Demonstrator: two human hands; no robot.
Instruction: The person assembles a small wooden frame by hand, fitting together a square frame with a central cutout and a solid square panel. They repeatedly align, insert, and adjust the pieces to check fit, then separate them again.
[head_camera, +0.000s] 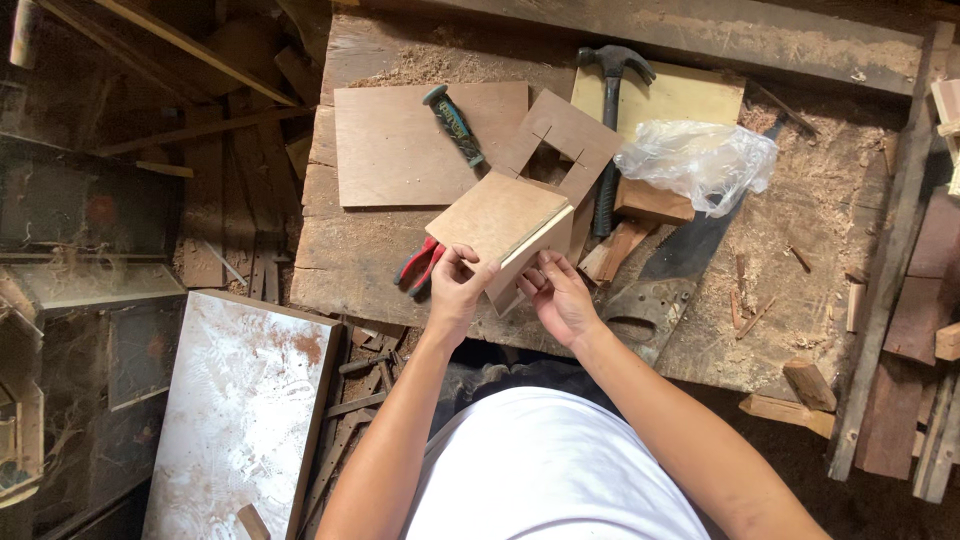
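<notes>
At the far left, a pale dusty board (240, 400) leaned on the floor beside the bench (800, 250). On the bench's left part lay a flat brown plywood sheet (400, 150), with a chisel (453, 125) with a dark handle resting across its right edge. Below that sheet, red-handled pliers (418, 266) lay near the bench's front edge, partly hidden by the left hand.

The left hand (458, 290) was closed on the lower left corner of a square plywood panel (497, 213), thumb on top. The right hand (558, 295) pinched the panel's lower right edge, where a second thin piece stood on edge beneath it; the fingers curled around that edge. The panel was held tilted just above the bench's front edge, in the middle of the view.

Behind the panel lay a slotted plywood piece (565, 135) with a square notch. A hammer (610, 120) lay just right of it, its head pointing away. A crumpled clear plastic bag (700, 160) sat further right, over a handsaw (660, 290). Sawdust and wood scraps covered the bench's right part.
</notes>
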